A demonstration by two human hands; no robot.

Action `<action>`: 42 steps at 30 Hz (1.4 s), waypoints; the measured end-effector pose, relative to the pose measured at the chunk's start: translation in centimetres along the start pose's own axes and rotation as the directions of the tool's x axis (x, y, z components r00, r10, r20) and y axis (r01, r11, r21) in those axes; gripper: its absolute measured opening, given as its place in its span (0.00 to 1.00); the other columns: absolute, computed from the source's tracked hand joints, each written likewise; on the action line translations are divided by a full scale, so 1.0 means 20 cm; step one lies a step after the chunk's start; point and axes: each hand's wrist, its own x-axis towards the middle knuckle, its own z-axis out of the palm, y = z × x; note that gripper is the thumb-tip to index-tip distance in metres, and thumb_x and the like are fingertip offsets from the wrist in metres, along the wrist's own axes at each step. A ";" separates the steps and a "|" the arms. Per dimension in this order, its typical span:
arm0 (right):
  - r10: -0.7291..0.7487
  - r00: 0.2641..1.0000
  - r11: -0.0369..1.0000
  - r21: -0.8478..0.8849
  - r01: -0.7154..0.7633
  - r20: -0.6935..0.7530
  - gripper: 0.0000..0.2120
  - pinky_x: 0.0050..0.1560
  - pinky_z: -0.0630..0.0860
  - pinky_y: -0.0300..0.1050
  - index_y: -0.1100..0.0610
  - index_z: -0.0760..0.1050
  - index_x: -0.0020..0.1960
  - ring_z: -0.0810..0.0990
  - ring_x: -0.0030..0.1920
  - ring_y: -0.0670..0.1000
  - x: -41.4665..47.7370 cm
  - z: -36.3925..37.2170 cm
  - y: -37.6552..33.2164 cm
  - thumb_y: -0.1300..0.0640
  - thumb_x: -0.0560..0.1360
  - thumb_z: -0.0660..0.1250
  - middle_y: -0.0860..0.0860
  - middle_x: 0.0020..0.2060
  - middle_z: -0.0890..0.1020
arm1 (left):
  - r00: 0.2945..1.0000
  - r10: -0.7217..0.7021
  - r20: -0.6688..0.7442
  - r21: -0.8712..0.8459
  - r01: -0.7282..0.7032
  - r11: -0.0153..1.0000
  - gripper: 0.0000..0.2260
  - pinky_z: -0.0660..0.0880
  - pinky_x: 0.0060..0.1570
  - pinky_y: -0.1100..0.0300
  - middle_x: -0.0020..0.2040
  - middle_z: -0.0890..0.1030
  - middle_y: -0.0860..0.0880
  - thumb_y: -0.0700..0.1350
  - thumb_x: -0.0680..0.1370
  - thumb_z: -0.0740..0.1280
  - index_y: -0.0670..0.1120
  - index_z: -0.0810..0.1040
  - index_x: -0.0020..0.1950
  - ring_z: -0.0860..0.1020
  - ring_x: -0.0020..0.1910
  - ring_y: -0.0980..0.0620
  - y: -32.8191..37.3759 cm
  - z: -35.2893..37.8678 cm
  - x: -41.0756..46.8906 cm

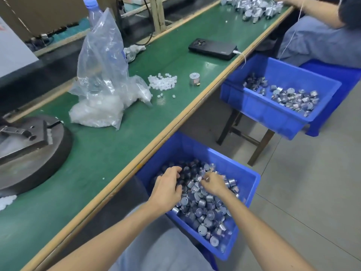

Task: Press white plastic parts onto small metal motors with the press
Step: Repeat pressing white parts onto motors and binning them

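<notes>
Just below the worktop [117, 143], left hand [167, 189] and right hand [214, 184] reach into the blue bin [195, 151] of motors [201, 210] — fingers [176, 170] curled into the pile; any grip cannot be told.

Not much of the person in shot, honestly. The left forearm [109, 235] and the right forearm [257, 227] are both bare as far as the frame shows them, and the left grip [166, 190] and right grip [214, 184] are bare too. The only clothing I can make out is the lap fabric [160, 251]: light grey-blue, plain, matte, a few soft creases. Near the desk [117, 153] edge it looks darker, but I can't tell whether that's shadow or another garment.
</notes>
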 end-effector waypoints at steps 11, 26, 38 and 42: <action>-0.107 0.974 0.988 0.092 0.127 -0.200 0.07 0.48 0.73 0.45 0.54 0.79 0.45 0.78 0.47 0.55 -0.02 -0.08 -0.03 0.57 0.76 0.62 0.52 0.40 0.81 | 0.999 0.041 -0.020 -0.001 -0.041 0.999 0.20 0.69 0.58 0.54 0.61 0.72 0.49 0.40 0.77 0.63 0.46 0.64 0.69 0.74 0.53 0.49 0.02 -0.07 0.00; -0.588 0.615 0.616 0.202 0.761 -0.525 0.20 0.30 0.62 0.32 0.48 0.63 0.30 0.65 0.24 0.43 -0.41 -0.34 -0.92 0.62 0.75 0.67 0.44 0.21 0.64 | 0.881 0.180 -0.438 -0.143 -0.265 0.954 0.13 0.63 0.33 0.70 0.31 0.69 0.55 0.33 0.72 0.65 0.49 0.65 0.38 0.68 0.31 0.58 0.12 -0.65 -0.17; -0.923 0.282 0.212 0.265 0.941 -0.263 0.14 0.29 0.61 0.32 0.59 0.68 0.33 0.64 0.26 0.41 -0.77 0.11 -1.80 0.66 0.75 0.66 0.48 0.24 0.66 | 0.649 -0.115 -0.752 -0.076 0.088 0.993 0.11 0.63 0.31 0.66 0.31 0.69 0.52 0.32 0.73 0.64 0.46 0.65 0.42 0.66 0.28 0.57 -0.46 -1.49 -0.92; -0.981 0.144 0.089 0.353 0.932 -0.132 0.12 0.31 0.63 0.32 0.58 0.71 0.34 0.66 0.27 0.41 -0.98 0.36 -2.09 0.64 0.76 0.66 0.44 0.24 0.69 | 0.524 -0.186 -0.831 -0.085 0.210 0.974 0.13 0.66 0.32 0.63 0.33 0.74 0.47 0.34 0.74 0.64 0.49 0.64 0.42 0.68 0.30 0.53 -0.60 -1.67 -1.25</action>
